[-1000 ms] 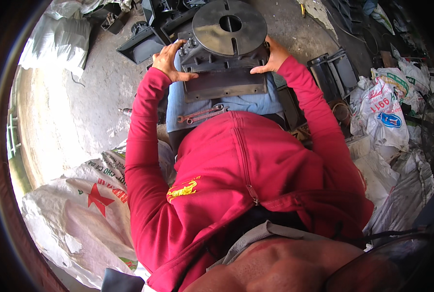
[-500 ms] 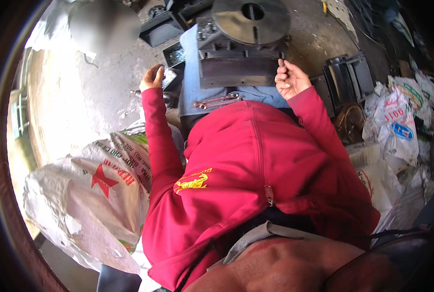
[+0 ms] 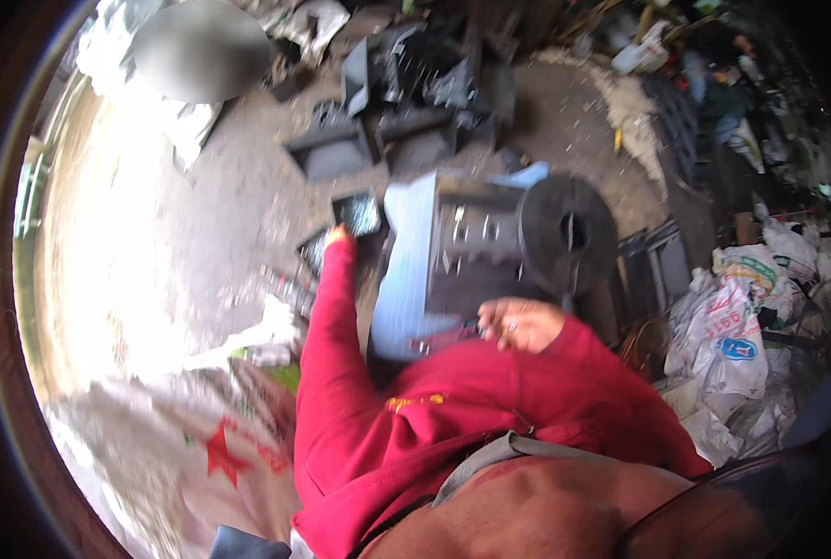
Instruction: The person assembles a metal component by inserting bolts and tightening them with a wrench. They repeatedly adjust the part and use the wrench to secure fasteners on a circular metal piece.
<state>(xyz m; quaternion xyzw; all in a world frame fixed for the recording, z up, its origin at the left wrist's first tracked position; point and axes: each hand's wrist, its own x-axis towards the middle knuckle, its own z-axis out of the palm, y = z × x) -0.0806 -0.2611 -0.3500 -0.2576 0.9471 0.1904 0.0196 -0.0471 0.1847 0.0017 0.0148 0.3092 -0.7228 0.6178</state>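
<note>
Black disc-topped part [image 3: 476, 256] rests on denim lap [image 3: 402, 265], seemingly for support | left hand [image 3: 338, 235] at tray [image 3: 339, 206], grip unclear | right hand [image 3: 524, 323] by wrenches [image 3: 422, 346] near lap's near edge, grip unclear

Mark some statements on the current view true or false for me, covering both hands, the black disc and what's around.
1. The left hand is close to a small black box. True; blur hides any contact.
2. The right hand clasps the slotted black disc. False: it is near the lap, apart from the disc.
3. A red star marks the white sack at lower left. True.
4. Both sleeves are blue. False: they are red.
</note>
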